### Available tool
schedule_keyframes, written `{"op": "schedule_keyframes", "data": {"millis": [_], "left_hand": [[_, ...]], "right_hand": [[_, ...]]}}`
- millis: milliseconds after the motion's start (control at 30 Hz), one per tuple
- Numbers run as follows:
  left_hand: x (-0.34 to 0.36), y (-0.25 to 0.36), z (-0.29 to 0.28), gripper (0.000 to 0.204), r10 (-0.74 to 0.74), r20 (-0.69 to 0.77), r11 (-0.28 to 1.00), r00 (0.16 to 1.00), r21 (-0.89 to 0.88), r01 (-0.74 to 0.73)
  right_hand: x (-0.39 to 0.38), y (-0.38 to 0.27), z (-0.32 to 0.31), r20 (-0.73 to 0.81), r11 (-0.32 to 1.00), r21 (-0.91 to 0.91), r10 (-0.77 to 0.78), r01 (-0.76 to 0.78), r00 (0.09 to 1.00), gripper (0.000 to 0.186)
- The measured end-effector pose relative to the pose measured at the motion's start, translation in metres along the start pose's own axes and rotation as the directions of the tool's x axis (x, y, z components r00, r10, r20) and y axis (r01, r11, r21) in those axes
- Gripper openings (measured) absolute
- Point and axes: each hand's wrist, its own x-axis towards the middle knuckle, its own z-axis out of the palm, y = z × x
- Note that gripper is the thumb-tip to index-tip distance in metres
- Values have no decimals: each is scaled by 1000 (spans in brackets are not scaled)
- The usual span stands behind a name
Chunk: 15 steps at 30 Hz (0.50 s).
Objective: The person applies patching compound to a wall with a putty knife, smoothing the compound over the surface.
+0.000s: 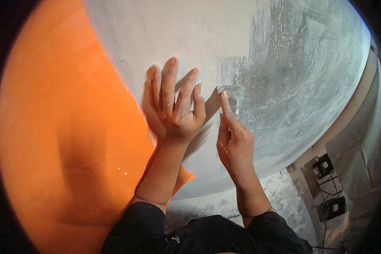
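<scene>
My left hand (180, 111) is spread against a large curved pale surface (190, 29), fingers pointing up and apart, holding nothing. To its right, my right hand (238, 146) grips a putty knife (235, 104) whose squarish metal blade lies at the surface. The index finger stretches along the blade, while the handle is mostly hidden in the palm. Whitish specks dot both hands. Around the blade, a smooth whitish coat on the left meets a rough, streaky grey area (292, 80) on the right.
A smooth orange area (72, 106) fills the left, its edge running down beside my left forearm. At lower right stand two dark lamp-like boxes (332, 207) on a frame with a cable. A greyish sheet (357, 148) hangs beyond, and the floor (283, 190) looks whitish and stained.
</scene>
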Motion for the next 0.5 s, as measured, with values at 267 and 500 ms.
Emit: {"op": "schedule_keyframes", "data": {"millis": [267,500], "left_hand": [[-3,1,3,26,2,-20,1000,1000,-14,-3],[-4,0,1,26,24,-26,998,999,-51,-25]], "right_hand": [[6,-4,-1,-24,1000,6,-14,14,1000,61],[13,-6,-2,-36,999,0,-43,43,998,60]]}}
